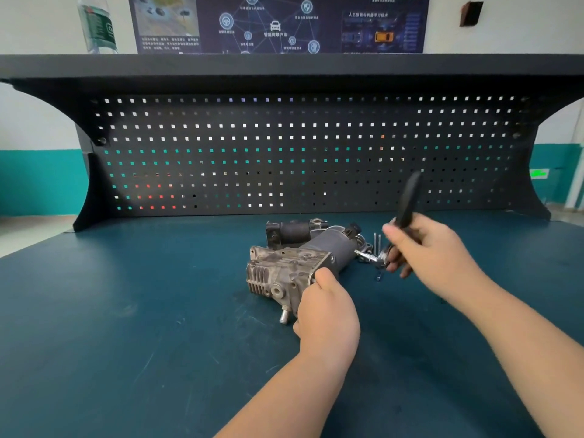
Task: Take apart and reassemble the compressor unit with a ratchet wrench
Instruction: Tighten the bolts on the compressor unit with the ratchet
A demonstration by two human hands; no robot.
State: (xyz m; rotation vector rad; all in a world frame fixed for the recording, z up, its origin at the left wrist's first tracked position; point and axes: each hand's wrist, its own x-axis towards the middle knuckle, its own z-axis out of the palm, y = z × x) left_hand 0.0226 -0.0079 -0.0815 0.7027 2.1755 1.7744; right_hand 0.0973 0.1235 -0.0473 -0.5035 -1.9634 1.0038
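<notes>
So the compressor unit (294, 263) is lying on its side around the middle of the blue tabletop (126, 327), a bit toward the back. Grimy cast-metal head with fins faces left, and the dark grey motor cylinder points off to the back right. There's a second black cylindrical section behind it, closer to the pegboard.

My left hand (327, 311) is clamped around the near end of the metal housing, thumb up on top of the casting, fingers curled under the front edge where I can't see them. My right hand (429, 251) is wrapped around the ratchet wrench (407, 203), with the black handle sticking up and tilted back past my thumb. It's blurry, so the handle detail is mush. The chrome drive end pokes out to the left from under my fingers and sits right at the end of the motor cylinder; can't tell whether it's actually seated on a fastener.

A couple of thin metal rods (377, 240), maybe long bolts, lie on the tabletop just beside the wrench head, behind it.

Behind everything is the black pegboard (284, 153) with a shelf on top, a clear water bottle (96, 25) standing on the shelf's left end, and a dark poster (278, 23) on the wall.
</notes>
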